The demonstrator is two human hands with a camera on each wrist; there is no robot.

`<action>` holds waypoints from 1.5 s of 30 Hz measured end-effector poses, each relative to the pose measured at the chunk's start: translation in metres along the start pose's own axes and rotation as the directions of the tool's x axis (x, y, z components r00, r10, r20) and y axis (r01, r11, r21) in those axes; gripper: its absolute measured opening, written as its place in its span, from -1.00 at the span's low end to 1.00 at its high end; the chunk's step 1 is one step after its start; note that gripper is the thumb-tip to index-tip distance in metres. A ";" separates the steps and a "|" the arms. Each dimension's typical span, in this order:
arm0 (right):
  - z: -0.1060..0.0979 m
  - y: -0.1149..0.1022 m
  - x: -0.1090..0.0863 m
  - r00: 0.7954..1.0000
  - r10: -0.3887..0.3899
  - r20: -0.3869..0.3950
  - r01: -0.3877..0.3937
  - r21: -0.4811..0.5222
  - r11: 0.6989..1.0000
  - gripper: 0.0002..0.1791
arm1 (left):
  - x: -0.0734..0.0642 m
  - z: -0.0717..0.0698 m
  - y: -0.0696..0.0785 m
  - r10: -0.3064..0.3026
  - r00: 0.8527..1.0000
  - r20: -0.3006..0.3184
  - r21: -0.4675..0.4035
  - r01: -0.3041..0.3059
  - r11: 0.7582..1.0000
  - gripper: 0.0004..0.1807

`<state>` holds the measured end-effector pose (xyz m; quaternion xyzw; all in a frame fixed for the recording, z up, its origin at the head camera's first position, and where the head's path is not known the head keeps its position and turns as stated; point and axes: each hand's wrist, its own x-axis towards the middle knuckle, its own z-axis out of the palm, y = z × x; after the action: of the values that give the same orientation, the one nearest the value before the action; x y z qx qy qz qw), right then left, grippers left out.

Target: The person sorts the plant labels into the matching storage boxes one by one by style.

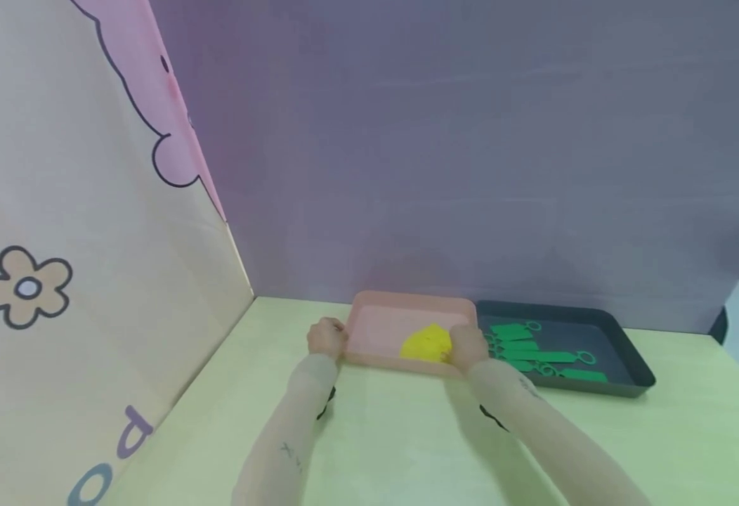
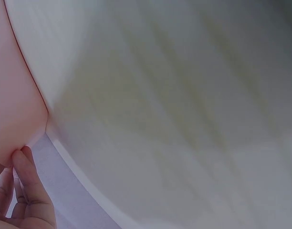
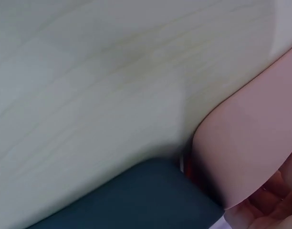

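A pink tray (image 1: 382, 320) lies at the far side of the table, between my two hands. My left hand (image 1: 327, 337) grips its left side; in the left wrist view the fingertips (image 2: 26, 164) pinch the pink rim. At the right side my right hand (image 1: 468, 346) holds the same tray, and its curled fingers (image 3: 275, 198) show at the edge in the right wrist view. Inside the tray, a yellow pile (image 1: 429, 343) sits towards the right, partly covered by my right hand.
Close against the pink tray's right side stands a dark tray (image 1: 622, 344) with several green strips (image 1: 553, 357), some with rings. A grey panel (image 1: 471, 154) rises behind both trays, and a pale printed panel (image 1: 123, 232) borders the table's left side.
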<state>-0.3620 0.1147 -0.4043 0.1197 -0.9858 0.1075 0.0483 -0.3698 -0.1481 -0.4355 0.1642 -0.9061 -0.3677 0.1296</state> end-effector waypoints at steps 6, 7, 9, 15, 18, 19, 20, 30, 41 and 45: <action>0.005 0.003 0.001 1.000 0.007 0.010 -0.007 -0.045 0.999 -0.70 | 0.002 0.001 0.001 -0.001 1.000 0.020 0.004 0.001 1.000 -0.91; 0.006 0.003 0.002 1.000 0.007 0.012 -0.007 -0.053 0.999 -0.70 | 0.002 0.001 0.001 -0.001 1.000 0.021 0.005 0.001 1.000 -0.91; 0.009 0.003 0.002 1.000 0.019 0.019 -0.017 -0.066 0.998 -0.69 | 0.001 0.002 0.000 -0.001 1.000 0.022 0.006 0.001 1.000 -0.90; 0.011 -0.002 0.002 0.995 0.058 0.084 -0.049 -0.101 0.994 -0.74 | -0.002 0.002 -0.001 -0.019 0.999 0.042 0.003 0.019 1.000 -0.90; 0.012 -0.004 0.002 0.994 0.061 0.091 -0.050 -0.120 0.992 -0.73 | -0.002 0.001 -0.001 -0.019 0.999 0.050 0.008 0.018 1.000 -0.90; 0.012 -0.004 0.002 0.994 0.061 0.090 -0.050 -0.120 0.992 -0.72 | -0.002 0.001 -0.001 -0.018 0.999 0.049 0.011 0.018 1.000 -0.90; 0.012 -0.003 0.002 0.995 0.056 0.086 -0.045 -0.121 0.992 -0.71 | -0.001 0.000 -0.001 -0.016 0.999 0.047 0.015 0.015 1.000 -0.90; 0.004 0.002 0.003 0.991 -0.070 0.111 0.071 -0.004 0.997 -0.75 | 0.009 -0.003 -0.007 0.011 0.999 0.041 0.019 -0.012 1.000 -0.90; -0.013 0.025 -0.018 0.990 -0.139 -0.006 0.138 0.210 0.968 -0.74 | 0.023 0.001 -0.026 -0.034 0.986 0.163 -0.035 0.040 0.999 -0.82; -0.030 0.042 -0.029 0.979 -0.170 -0.112 0.184 0.122 0.975 -0.85 | 0.026 -0.014 -0.024 -0.037 0.964 0.264 -0.092 0.063 0.994 -0.67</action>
<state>-0.3426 0.1674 -0.3870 0.2045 -0.9582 0.1734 0.0994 -0.3837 -0.1839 -0.4398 0.1305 -0.8914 -0.4340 0.0075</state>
